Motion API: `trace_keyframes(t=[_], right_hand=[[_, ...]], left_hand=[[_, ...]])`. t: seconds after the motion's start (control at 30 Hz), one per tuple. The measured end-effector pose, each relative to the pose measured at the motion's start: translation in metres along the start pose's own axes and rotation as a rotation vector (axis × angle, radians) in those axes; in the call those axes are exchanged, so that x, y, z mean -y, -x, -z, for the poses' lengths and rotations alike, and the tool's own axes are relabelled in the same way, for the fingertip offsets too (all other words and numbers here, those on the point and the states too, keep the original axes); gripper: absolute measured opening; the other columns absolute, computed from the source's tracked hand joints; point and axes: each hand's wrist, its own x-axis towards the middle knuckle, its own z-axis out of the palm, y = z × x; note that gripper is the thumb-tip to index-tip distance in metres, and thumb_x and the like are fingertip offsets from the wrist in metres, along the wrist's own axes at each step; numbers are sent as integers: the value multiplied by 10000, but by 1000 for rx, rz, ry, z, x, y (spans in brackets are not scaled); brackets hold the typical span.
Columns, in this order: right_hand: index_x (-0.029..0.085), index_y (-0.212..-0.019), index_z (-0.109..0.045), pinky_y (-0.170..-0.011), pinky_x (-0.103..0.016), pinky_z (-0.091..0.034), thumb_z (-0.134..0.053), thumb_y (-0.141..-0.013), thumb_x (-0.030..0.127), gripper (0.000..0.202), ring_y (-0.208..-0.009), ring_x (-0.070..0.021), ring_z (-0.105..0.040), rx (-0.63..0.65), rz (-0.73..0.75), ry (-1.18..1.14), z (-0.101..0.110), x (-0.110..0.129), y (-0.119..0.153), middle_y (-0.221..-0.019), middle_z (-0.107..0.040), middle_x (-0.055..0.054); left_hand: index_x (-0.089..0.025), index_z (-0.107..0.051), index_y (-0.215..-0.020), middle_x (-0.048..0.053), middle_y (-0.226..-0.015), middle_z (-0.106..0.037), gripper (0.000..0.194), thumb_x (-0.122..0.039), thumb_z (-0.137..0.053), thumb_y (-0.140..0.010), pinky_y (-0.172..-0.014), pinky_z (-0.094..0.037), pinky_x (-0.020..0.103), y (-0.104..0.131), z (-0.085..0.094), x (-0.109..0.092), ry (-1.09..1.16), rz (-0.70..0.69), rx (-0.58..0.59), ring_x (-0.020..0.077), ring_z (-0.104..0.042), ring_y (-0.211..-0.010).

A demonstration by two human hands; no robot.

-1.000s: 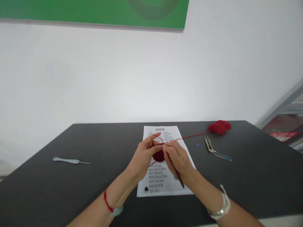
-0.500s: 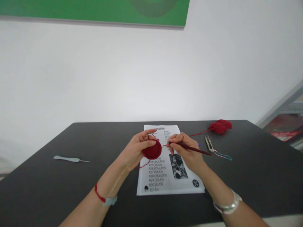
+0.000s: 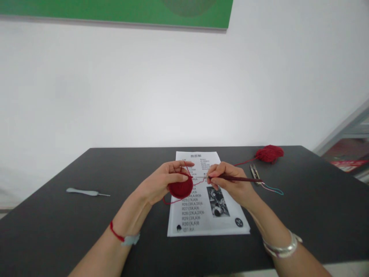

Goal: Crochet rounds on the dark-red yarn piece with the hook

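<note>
Between thumb and fingers, my left hand [image 3: 164,179] pinches a round red crochet piece [image 3: 181,188] above the printed sheet [image 3: 206,227]. Red yarn loops over the raised fingers of that hand, and a strand hangs below the piece. My right hand [image 3: 229,181] grips a crochet hook [image 3: 239,178] with a dark red handle like a pen. Its thin metal shaft points left, with the tip at the upper right edge of the piece. Whether a loop sits on the tip is too small to tell.
A red yarn ball [image 3: 270,154] lies at the back right, its strand running toward my right hand. Thread snips [image 3: 255,174] with a cord lie before it. A pale-handled crochet hook [image 3: 83,191] rests at the left. Behind the black table [image 3: 138,157] stands a white wall.
My left hand and the crochet piece have moved slightly left and down. My right hand has shifted a little right, the hook now lying more level, its shaft more visible.
</note>
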Motion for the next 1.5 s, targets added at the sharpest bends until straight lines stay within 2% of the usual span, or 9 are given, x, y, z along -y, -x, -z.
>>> trace_keyframes(t=[0.1,0.17,0.27,0.37,0.53,0.67,1.0,1.27,1.5], right_hand=[[206,-733,-673,-458,-227,-406,-771,-727,225,100,-544,-104,-538,21,-50,-112,0,1,-1,-720,-672,-12],[198,-717,-664,-436,-214,-395,-773,-725,239,117,-523,-100,-538,13,-94,-221,-3,1,-3,-680,-672,-6],[183,-718,-654,-429,-200,-428,-761,-736,241,124,-495,-92,-543,-31,-176,-371,-12,-2,-4,-621,-664,6],[185,-727,-638,-545,-244,-545,-749,-751,253,132,-549,-96,-582,-116,-205,-477,-21,-7,-4,-639,-671,17],[182,-699,-624,-688,-292,-595,-735,-766,250,147,-639,-103,-603,-219,-151,-464,-28,-10,-4,-666,-663,21],[186,-714,-631,-671,-308,-596,-739,-759,259,138,-608,-106,-587,-194,-112,-397,-24,-4,-3,-646,-657,23],[206,-734,-612,-636,-282,-521,-667,-814,198,97,-617,-120,-625,-146,46,-73,-12,-11,0,-632,-629,38],[218,-750,-549,-558,-264,-477,-603,-830,175,105,-646,-151,-653,-211,140,244,-20,-6,7,-674,-616,22],[245,-794,-530,-558,-245,-469,-541,-836,95,156,-608,-127,-594,-179,468,679,-26,-9,8,-713,-625,17]], left_hand=[[-110,-670,-1015,25,-733,-664,424,-161,-770,-606,-565,-407,222,0,0,1,-11,11,29,111,-585,-603],[-113,-669,-1011,12,-721,-650,411,-159,-760,-612,-568,-399,220,0,-4,3,-30,-36,-3,103,-570,-599],[-136,-653,-1011,-34,-673,-600,378,-154,-736,-643,-567,-390,211,-1,-15,8,-78,-201,-142,81,-525,-576],[-151,-632,-1009,-53,-661,-578,350,-144,-718,-670,-581,-404,205,-2,-27,15,-107,-329,-305,83,-528,-603],[-150,-611,-1047,-34,-700,-634,397,-141,-732,-669,-647,-453,229,-4,-31,22,28,-274,-213,102,-595,-643],[-151,-615,-1063,-9,-745,-669,404,-132,-729,-675,-660,-456,242,-6,-26,23,41,-251,-182,114,-618,-661],[-146,-628,-1024,-21,-701,-650,367,-130,-707,-666,-631,-440,237,-4,-29,17,-56,-305,-283,113,-592,-645],[-133,-617,-1021,-34,-669,-630,385,-149,-711,-647,-574,-421,220,-2,-33,16,-76,-299,-333,101,-564,-597],[-135,-607,-1007,-45,-638,-632,372,-131,-695,-645,-570,-435,212,-2,-40,18,-66,-331,-411,101,-575,-583]])
